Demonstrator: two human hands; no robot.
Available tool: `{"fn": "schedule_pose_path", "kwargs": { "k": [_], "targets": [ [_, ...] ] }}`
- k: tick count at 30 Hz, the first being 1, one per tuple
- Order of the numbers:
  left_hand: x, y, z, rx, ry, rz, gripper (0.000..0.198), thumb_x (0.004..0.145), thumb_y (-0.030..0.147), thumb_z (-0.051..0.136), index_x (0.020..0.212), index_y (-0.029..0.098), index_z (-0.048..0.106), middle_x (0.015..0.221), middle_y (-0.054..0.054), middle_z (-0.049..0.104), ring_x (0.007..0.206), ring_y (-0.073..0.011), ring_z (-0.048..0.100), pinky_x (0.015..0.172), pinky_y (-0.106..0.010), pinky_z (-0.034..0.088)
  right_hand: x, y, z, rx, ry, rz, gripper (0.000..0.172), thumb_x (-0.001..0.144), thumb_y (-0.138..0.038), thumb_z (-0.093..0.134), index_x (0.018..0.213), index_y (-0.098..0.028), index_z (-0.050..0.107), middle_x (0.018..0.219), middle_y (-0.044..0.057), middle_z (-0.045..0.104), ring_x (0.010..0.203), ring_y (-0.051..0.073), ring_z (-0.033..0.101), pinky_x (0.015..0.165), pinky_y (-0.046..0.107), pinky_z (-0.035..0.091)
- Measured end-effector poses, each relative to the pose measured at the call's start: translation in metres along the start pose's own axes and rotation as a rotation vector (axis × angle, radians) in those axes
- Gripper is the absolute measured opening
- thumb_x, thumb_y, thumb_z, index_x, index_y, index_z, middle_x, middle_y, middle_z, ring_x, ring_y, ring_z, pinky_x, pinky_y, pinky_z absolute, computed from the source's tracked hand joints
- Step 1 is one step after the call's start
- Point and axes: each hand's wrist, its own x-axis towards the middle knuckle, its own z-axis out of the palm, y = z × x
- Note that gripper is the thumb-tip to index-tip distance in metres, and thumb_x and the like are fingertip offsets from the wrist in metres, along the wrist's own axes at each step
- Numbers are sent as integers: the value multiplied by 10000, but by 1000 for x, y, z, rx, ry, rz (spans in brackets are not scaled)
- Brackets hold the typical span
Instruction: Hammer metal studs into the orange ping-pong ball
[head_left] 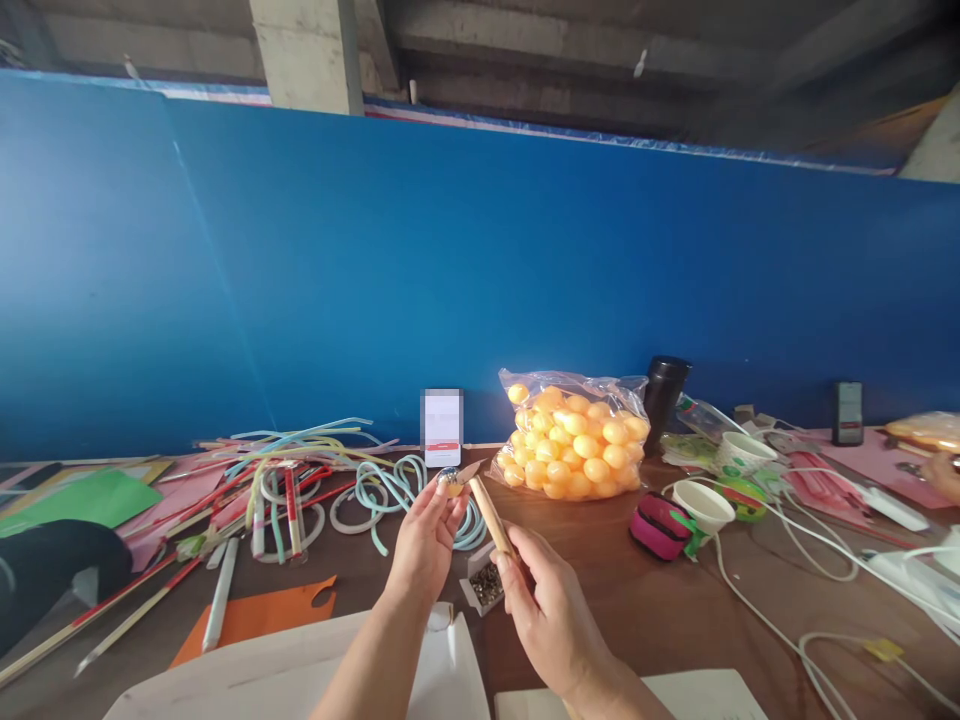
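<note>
My left hand (429,535) is closed, its fingertips pinching a small shiny round thing (449,477) with a silvery top. In my right hand (546,605) is a wooden-handled tool (491,515), the pale handle slanting up and left. A thin, pointed, metal-looking piece (469,471) sits at the tool's upper end, close to the round thing; whether they touch I cannot tell. Below, between my hands, stands a small open box (474,592) of tiny dark metal pieces. My right fingers partly hide the handle's lower end.
Behind my hands are a clear bag of orange balls (574,440), a phone (442,425) and pale blue tubing (390,480). Sticks and an orange sheet (262,625) lie left. Rightward are a pink pouch (660,525), a paper cup (703,508), cables (757,620) and another person's hand (941,475).
</note>
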Motion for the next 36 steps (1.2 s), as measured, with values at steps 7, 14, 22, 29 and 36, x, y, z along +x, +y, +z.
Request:
{"fn": "schedule_pose_path", "kwargs": {
  "k": [7,14,22,29,36],
  "targets": [
    [0,-1,-2,1,3,-3,115,803,116,647,910,127,689,901,-70,709,805,-137,691,762,-219,559,0,-1,0,-9,18,-3,271,944,-238,465,1163,-177,613,792,70,677,624,193,652,580,249,545],
    [0,-1,-2,45,-29,10,137,800,155,666,932,131,693,983,-90,710,916,-168,686,830,-237,547,0,-2,-3,30,3,26,206,960,-234,441,1082,-176,596,795,74,664,680,205,647,578,250,520],
    [0,-1,-4,42,-54,21,128,797,169,675,921,145,693,960,-78,714,922,-162,685,839,-242,546,-1,-2,-1,37,-25,55,243,967,-245,427,1159,-178,559,948,103,656,836,232,639,652,271,508],
    [-2,0,0,26,-23,12,127,780,140,685,906,143,690,943,-71,715,848,-141,691,791,-221,554,-1,-3,0,18,-38,36,267,963,-220,424,1190,-169,556,972,105,654,883,238,624,736,293,510],
    [-1,0,0,33,-45,22,163,764,148,703,927,139,691,974,-75,711,888,-157,690,808,-232,553,0,-4,-2,19,-28,36,269,964,-226,427,1188,-164,563,933,109,667,809,232,648,641,276,527]
  ]
}}
